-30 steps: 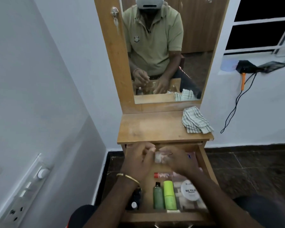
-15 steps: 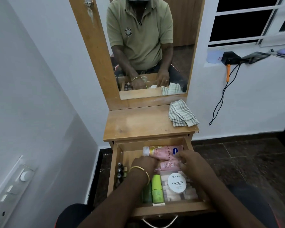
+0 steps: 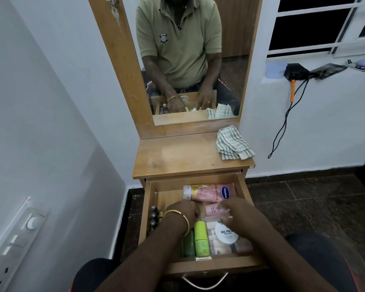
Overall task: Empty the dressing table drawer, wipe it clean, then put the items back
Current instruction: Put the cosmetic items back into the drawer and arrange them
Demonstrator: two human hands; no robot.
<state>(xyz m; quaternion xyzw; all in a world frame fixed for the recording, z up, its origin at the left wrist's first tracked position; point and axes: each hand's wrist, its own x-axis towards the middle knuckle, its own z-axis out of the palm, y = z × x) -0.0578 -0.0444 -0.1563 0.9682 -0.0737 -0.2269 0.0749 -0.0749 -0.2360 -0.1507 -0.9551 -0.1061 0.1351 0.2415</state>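
Observation:
The wooden drawer (image 3: 209,265) is pulled out and holds several toiletries. A pink Vaseline bottle (image 3: 211,192) lies across the back, with a small pink tube (image 3: 213,209) in front of it. A light green bottle (image 3: 201,239), a dark green bottle (image 3: 188,245) and a white nail polish wipes jar (image 3: 227,236) lie nearer me. Small dark bottles (image 3: 154,216) stand along the left wall. My left hand (image 3: 183,211), with a gold bangle, reaches in with curled fingers that hide what they touch. My right hand (image 3: 238,216) lies spread over the pink tube and the jar.
A striped cloth (image 3: 233,144) lies folded on the right of the dressing table top (image 3: 177,157). The mirror (image 3: 230,81) rises behind it. A wall with a switch panel (image 3: 15,239) is close on the left. A black cable (image 3: 282,127) hangs on the right wall.
One second ago both hands held a small white item above the drawer. They have since gone down among the items, and the view has tilted down and moved back.

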